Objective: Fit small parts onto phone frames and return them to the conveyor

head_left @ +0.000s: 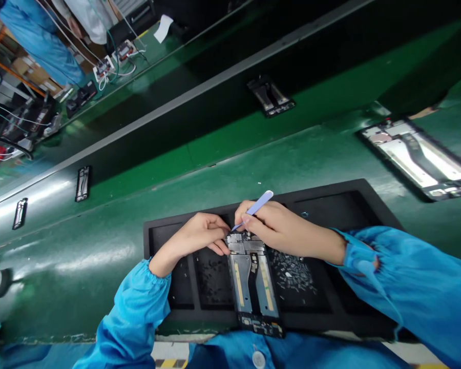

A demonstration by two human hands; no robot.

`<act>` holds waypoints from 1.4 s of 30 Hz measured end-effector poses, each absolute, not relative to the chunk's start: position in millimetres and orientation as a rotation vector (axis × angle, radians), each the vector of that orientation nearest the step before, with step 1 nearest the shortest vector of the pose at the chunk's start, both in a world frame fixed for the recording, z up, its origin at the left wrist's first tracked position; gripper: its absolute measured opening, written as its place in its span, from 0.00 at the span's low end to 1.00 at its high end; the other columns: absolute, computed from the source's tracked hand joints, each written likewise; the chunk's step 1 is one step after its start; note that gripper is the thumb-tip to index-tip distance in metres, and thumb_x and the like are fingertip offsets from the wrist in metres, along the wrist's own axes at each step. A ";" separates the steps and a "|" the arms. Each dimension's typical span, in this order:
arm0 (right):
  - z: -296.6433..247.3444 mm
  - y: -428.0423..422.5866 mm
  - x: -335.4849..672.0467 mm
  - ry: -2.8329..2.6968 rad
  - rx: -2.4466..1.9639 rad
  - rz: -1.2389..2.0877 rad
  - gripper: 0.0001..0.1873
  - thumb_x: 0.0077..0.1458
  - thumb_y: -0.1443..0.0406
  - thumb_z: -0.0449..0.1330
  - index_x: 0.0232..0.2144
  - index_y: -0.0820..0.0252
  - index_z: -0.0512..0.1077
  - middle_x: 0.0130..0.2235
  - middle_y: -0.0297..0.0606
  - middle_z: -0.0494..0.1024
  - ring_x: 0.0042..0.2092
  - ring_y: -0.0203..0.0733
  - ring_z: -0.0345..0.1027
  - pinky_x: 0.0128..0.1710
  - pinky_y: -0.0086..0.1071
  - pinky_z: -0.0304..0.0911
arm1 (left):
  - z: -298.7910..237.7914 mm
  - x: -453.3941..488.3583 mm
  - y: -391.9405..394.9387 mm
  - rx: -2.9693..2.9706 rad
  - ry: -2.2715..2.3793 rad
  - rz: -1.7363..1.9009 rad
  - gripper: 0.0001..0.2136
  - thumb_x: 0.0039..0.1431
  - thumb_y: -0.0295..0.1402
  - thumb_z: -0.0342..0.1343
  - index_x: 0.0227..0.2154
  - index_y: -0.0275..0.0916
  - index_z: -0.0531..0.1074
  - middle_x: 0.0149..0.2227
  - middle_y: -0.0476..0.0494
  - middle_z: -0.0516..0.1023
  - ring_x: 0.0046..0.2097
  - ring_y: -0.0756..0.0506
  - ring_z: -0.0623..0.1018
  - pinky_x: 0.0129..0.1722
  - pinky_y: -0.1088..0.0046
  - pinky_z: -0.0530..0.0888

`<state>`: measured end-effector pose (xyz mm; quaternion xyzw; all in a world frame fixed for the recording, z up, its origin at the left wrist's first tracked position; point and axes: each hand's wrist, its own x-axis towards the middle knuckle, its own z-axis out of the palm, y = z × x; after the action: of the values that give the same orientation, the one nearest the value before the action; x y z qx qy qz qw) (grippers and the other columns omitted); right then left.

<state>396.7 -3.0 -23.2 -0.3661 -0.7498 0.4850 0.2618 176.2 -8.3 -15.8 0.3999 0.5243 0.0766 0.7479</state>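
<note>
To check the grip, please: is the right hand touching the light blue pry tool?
Touching. The head view shows the right hand pinching the light blue pry tool between its fingers.

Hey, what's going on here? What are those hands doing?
A person's right hand holds a pale blue plastic pry tool, its tip near the top of a phone frame. The left hand sits close by at the frame's top end. The frame lies on a black foam tray, beside a scatter of tiny parts.
</note>
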 end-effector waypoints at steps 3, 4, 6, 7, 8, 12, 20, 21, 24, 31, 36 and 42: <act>-23.0 -1.6 397.6 -2.011 -0.974 1.338 0.11 0.66 0.64 0.50 0.35 0.57 0.72 0.35 0.37 0.77 0.36 0.42 0.69 0.40 0.35 0.62 | -17.0 176.4 -10.1 0.913 1.165 0.164 0.01 0.62 0.23 0.59 0.35 0.33 0.73 0.26 0.49 0.79 0.29 0.50 0.83 0.28 0.79 0.79; -22.5 -1.0 397.7 -2.004 -0.962 1.347 0.11 0.65 0.64 0.51 0.35 0.57 0.72 0.35 0.37 0.77 0.36 0.42 0.69 0.40 0.35 0.62 | -17.7 176.5 -10.9 0.933 1.172 0.158 0.02 0.63 0.23 0.60 0.35 0.33 0.73 0.26 0.50 0.78 0.28 0.50 0.82 0.26 0.80 0.78; -21.4 -0.1 397.4 -1.987 -0.932 1.367 0.10 0.64 0.64 0.52 0.35 0.57 0.73 0.35 0.37 0.78 0.36 0.42 0.69 0.39 0.35 0.62 | -19.3 176.8 -12.5 0.978 1.190 0.141 0.04 0.66 0.27 0.61 0.35 0.33 0.73 0.27 0.51 0.77 0.28 0.52 0.80 0.23 0.82 0.74; -21.2 0.3 397.0 -1.975 -0.919 1.380 0.10 0.64 0.64 0.53 0.34 0.57 0.74 0.34 0.37 0.78 0.36 0.42 0.69 0.39 0.35 0.63 | -20.2 177.0 -13.1 1.001 1.202 0.130 0.05 0.67 0.29 0.62 0.36 0.33 0.73 0.29 0.51 0.77 0.28 0.52 0.79 0.23 0.82 0.74; -21.3 0.6 396.4 -1.960 -0.908 1.395 0.10 0.63 0.63 0.53 0.34 0.58 0.74 0.34 0.37 0.78 0.35 0.41 0.70 0.38 0.35 0.63 | -21.3 177.0 -13.5 1.023 1.214 0.116 0.06 0.69 0.32 0.61 0.38 0.33 0.73 0.30 0.51 0.76 0.28 0.53 0.78 0.24 0.81 0.74; -26.6 4.3 394.4 -1.822 -0.938 1.468 0.12 0.63 0.60 0.55 0.32 0.59 0.76 0.28 0.35 0.76 0.29 0.40 0.69 0.31 0.34 0.63 | -27.8 176.8 -13.7 1.087 1.270 0.072 0.10 0.71 0.38 0.60 0.44 0.34 0.74 0.37 0.48 0.77 0.32 0.52 0.77 0.30 0.76 0.77; -41.4 43.6 412.8 -1.424 -1.045 1.577 0.23 0.68 0.48 0.57 0.32 0.60 0.71 0.23 0.26 0.67 0.24 0.34 0.65 0.30 0.33 0.68 | -41.7 174.1 -18.4 1.133 1.306 0.109 0.13 0.71 0.40 0.59 0.49 0.35 0.73 0.43 0.44 0.78 0.39 0.48 0.79 0.38 0.69 0.80; -41.3 46.3 415.0 -1.406 -1.051 1.593 0.23 0.68 0.48 0.57 0.32 0.61 0.71 0.24 0.26 0.67 0.24 0.33 0.64 0.30 0.32 0.68 | -42.9 173.1 -18.4 1.136 1.301 0.112 0.13 0.71 0.40 0.59 0.49 0.35 0.73 0.44 0.44 0.78 0.39 0.48 0.79 0.39 0.68 0.80; -39.5 38.9 416.8 -1.363 -1.101 1.576 0.23 0.68 0.48 0.58 0.30 0.61 0.71 0.22 0.25 0.65 0.22 0.31 0.60 0.27 0.30 0.64 | -46.6 170.4 -16.8 1.148 1.293 0.109 0.14 0.71 0.40 0.59 0.51 0.35 0.73 0.46 0.42 0.77 0.42 0.46 0.80 0.41 0.65 0.81; -42.2 -35.0 398.3 -1.267 -1.325 1.283 0.23 0.62 0.44 0.59 0.44 0.57 0.71 0.22 0.27 0.68 0.23 0.37 0.60 0.23 0.31 0.53 | -52.6 171.6 -15.4 1.235 1.277 0.127 0.15 0.71 0.41 0.59 0.52 0.36 0.72 0.48 0.41 0.77 0.44 0.45 0.80 0.43 0.63 0.81; -53.3 -50.5 394.3 -1.282 -1.388 1.148 0.23 0.66 0.48 0.58 0.50 0.60 0.70 0.24 0.26 0.66 0.23 0.34 0.59 0.24 0.30 0.57 | -48.4 170.0 -16.8 1.344 1.268 0.140 0.14 0.71 0.41 0.59 0.50 0.35 0.73 0.45 0.43 0.78 0.41 0.47 0.80 0.40 0.67 0.81; -61.2 -48.1 393.8 -1.346 -1.396 1.151 0.18 0.69 0.54 0.59 0.51 0.62 0.72 0.35 0.33 0.75 0.28 0.33 0.67 0.29 0.30 0.68 | -37.5 164.7 -22.0 1.649 1.398 0.339 0.15 0.71 0.41 0.58 0.52 0.36 0.73 0.49 0.41 0.77 0.46 0.44 0.80 0.46 0.61 0.80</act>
<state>393.8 -48.1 -61.2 -0.5593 -0.5393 0.4611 0.4287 164.7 -22.0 -37.5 0.6697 0.5677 0.1377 0.4586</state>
